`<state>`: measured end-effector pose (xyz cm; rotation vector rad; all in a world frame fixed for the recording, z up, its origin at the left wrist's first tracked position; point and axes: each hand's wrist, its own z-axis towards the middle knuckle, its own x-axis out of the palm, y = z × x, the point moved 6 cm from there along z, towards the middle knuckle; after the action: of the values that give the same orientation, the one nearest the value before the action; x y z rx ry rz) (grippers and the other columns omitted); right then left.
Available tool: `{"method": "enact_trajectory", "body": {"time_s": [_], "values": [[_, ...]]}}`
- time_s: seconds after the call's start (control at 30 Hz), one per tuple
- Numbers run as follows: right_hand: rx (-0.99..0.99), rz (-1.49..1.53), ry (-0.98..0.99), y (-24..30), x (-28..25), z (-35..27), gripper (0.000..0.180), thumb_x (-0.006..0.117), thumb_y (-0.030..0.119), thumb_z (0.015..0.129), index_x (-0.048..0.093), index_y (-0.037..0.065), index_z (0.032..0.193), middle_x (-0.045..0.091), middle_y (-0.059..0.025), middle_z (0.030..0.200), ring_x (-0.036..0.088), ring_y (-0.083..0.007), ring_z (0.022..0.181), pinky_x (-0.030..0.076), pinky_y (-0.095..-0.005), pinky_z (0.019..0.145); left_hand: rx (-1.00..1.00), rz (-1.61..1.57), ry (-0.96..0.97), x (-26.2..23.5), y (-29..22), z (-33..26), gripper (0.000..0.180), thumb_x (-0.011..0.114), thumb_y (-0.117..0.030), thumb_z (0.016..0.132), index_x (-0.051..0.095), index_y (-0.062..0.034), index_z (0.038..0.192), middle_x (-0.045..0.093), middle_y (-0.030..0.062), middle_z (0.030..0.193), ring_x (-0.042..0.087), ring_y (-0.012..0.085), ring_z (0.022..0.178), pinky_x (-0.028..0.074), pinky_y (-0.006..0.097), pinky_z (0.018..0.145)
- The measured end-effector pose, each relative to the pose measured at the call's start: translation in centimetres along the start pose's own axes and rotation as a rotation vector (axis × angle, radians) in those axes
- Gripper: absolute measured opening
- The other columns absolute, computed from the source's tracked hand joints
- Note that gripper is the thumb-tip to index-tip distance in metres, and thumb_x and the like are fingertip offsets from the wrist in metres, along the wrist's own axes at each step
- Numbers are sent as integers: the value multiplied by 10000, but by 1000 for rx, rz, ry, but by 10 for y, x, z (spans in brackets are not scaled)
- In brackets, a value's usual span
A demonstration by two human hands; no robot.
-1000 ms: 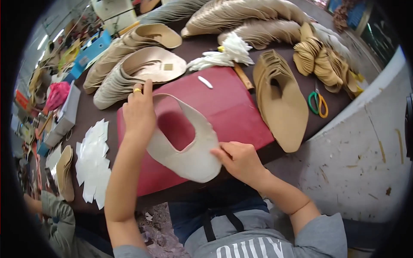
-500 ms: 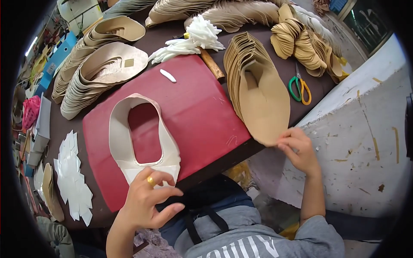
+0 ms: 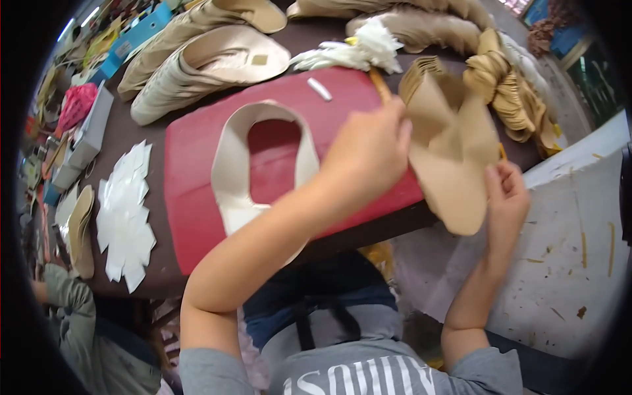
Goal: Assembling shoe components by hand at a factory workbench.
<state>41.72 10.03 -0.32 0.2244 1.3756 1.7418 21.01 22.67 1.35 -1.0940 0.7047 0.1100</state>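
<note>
At the right of the table, both my hands are at the top tan shoe lining (image 3: 454,187) of a stack. My left arm crosses over, and my left hand (image 3: 375,141) has its fingers closed at the lining's left edge, somewhat blurred. My right hand (image 3: 508,197) pinches the right edge. Between them the lining's sides stand raised in a V, with the rest of the stack (image 3: 421,69) behind. A cream shoe upper (image 3: 230,158) with an oval opening lies on the red mat (image 3: 191,204), its toe end partly hidden by my left forearm.
White sheet pieces (image 3: 125,217) lie left of the mat. Stacked shoe uppers (image 3: 197,72) stand behind it, beside a heap of white strips (image 3: 349,54). A wooden handle (image 3: 380,85) rests by the mat's far corner. Another person's sleeve (image 3: 72,303) shows at lower left.
My left hand has left the cream upper and crossed right to the tan stack. My right hand has moved up along the lining's edge. The lining's sides now rise. The view has shifted.
</note>
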Motion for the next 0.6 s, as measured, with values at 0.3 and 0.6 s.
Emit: {"method": "enact_trajectory", "body": {"time_s": [0.3, 0.6], "values": [[246, 573, 668, 70, 169, -90, 346, 644, -75, 813, 557, -93, 1147, 661, -106, 870, 606, -94, 693, 494, -151, 624, -373, -573, -168, -133, 115, -135, 331, 693, 0, 811, 507, 41, 1082, 645, 111, 804, 599, 120, 622, 484, 194, 519], [235, 314, 800, 62, 219, -140, 332, 649, -69, 817, 566, -104, 1137, 671, -125, 879, 630, -108, 691, 537, -167, 612, -512, -355, -270, -156, 177, -171, 323, 764, -1, 740, 560, 15, 991, 642, 92, 716, 587, 96, 570, 471, 180, 496]]}}
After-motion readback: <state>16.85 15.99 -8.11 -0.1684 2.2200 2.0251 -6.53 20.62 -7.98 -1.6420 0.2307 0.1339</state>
